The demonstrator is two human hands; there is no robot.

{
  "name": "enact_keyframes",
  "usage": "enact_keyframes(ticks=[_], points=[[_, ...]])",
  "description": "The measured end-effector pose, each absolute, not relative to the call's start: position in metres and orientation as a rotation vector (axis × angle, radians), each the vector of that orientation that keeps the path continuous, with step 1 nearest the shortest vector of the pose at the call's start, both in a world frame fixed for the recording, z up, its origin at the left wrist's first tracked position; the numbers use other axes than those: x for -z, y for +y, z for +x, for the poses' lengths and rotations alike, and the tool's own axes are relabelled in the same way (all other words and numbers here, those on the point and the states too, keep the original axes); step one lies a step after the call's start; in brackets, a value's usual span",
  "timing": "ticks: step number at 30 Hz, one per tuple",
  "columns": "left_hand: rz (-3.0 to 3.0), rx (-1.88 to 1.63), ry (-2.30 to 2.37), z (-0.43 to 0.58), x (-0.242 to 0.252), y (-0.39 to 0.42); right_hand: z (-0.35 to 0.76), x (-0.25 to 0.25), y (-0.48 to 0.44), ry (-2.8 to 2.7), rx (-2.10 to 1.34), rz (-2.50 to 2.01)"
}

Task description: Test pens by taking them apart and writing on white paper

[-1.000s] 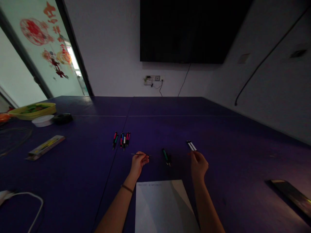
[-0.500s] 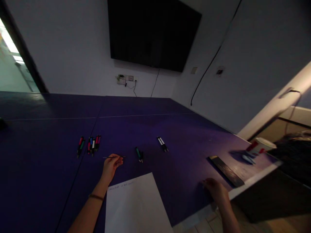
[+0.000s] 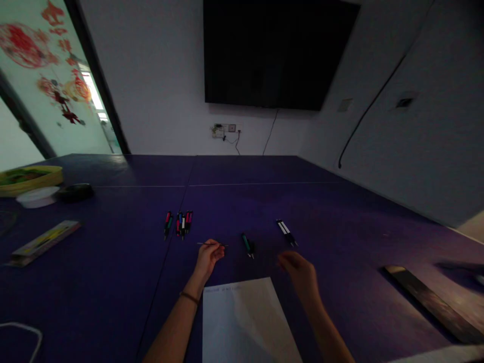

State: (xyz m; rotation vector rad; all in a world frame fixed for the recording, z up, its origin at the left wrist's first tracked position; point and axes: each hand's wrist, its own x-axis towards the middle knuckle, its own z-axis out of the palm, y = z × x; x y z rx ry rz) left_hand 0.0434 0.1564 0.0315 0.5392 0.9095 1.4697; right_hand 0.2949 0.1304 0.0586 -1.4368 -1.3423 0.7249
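Note:
My left hand [image 3: 210, 258], closed in a pinch, holds a thin dark rod, perhaps a pen refill [image 3: 204, 244], lying almost level above the purple table. My right hand [image 3: 300, 269] is raised over the table, fingers drawn together and a little blurred; whether anything small is in them does not show. Between the hands lie a green pen and a dark piece [image 3: 247, 245] side by side. Two white-and-black pens [image 3: 286, 232] rest beyond my right hand. Below both hands is a sheet of white paper [image 3: 245, 322] with a line of writing along its top.
Several coloured pens [image 3: 183, 225] lie in a group at the left, beside a pair of pens [image 3: 168, 225]. A long box [image 3: 45, 243], a white dish [image 3: 38, 197] and a yellow basket [image 3: 49, 177] stand far left. A dark phone-like slab [image 3: 431, 302] lies at the right.
My right hand has moved left and forward from the table's right edge, close to the white pens. My left hand keeps the rod. The view has turned left, bringing in the basket and box.

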Motion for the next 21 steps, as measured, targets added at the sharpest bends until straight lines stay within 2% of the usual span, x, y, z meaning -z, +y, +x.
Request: enact_keyframes(ticks=[3, 6, 12, 21], points=[[0.540, -1.473, 0.896, 0.041, -0.031, 0.157, 0.211, -0.061, 0.151, -1.250, -1.025, -1.108], [0.548, -1.485, 0.890, 0.038, -0.031, 0.157, 0.175, -0.045, 0.164, -1.203, -1.082, -1.016], [0.591, -1.446, 0.881, 0.040, -0.032, 0.157, 0.179, -0.015, 0.172, -1.159, -1.094, -1.024], [0.639, -1.388, 0.890, 0.043, -0.034, 0.155, 0.175, -0.024, 0.164, -1.230, -1.179, -0.989]])
